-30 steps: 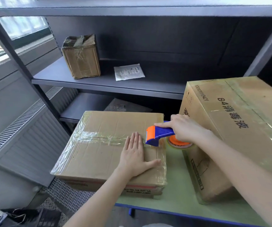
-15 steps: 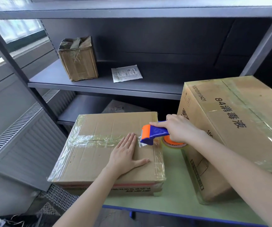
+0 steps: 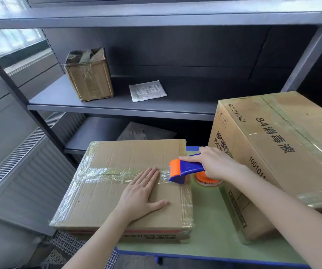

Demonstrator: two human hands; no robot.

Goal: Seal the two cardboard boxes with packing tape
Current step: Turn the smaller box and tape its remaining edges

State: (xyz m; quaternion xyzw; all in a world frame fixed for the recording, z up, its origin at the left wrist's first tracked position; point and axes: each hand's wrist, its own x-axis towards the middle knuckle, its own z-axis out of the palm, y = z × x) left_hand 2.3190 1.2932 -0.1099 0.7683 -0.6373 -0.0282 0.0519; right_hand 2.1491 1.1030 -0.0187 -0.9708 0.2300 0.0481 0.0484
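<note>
A flat cardboard box (image 3: 121, 206) lies on the green table (image 3: 210, 237), overhanging its left edge, with clear tape across its top seam and along its edges. My left hand (image 3: 142, 193) presses flat on the box top, fingertips on the tape strip. My right hand (image 3: 212, 164) grips the handle of a blue and orange tape dispenser (image 3: 183, 169), whose head sits on the seam near the box's right edge. Its tape roll (image 3: 206, 181) shows under my hand. A larger box (image 3: 280, 152) with printed characters stands to the right, taped along its top.
Behind the table is a dark metal shelf unit (image 3: 117, 107) holding a small taped box (image 3: 89, 74) and a white packet (image 3: 147, 90). A grey bag (image 3: 146, 132) lies on the lower shelf. A radiator grille (image 3: 20, 152) runs along the left wall.
The dispenser sits about where it was on the box's right end. My left hand stays flat beside it. The view has shifted slightly.
</note>
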